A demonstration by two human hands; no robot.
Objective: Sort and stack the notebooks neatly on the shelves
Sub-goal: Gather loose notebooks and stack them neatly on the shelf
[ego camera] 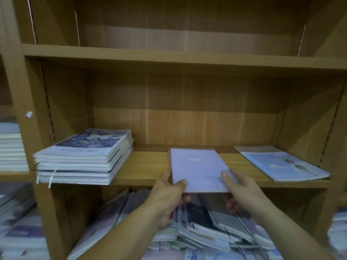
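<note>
Both my hands, left hand (170,192) and right hand (242,192), grip the lilac notebook (199,168), sliding it onto the middle shelf (146,169); next I square it.

Shelf board (146,166) under the lilac notebook (197,169): wood-grain laminate, light brown, smooth, low sheen. Back panel (187,124) behind the lilac notebook: same finish, grain in broad vertical bands. Lilac notebook itself: card cover, matt, smooth, only faint print. Stack (84,156) left of the lilac notebook: printed paper covers, top one blue-patterned with slight gloss; page edges off-white, matt paper. White ribbon marker (52,178) hanging from that stack looks like cloth. Thin notebook (281,164) right of the lilac notebook: pale blue printed cover, smooth, slight gloss. Heap (206,231) below the lilac notebook: mixed paper covers, some dark and glossy; blurred, finer texture unreadable.
</note>
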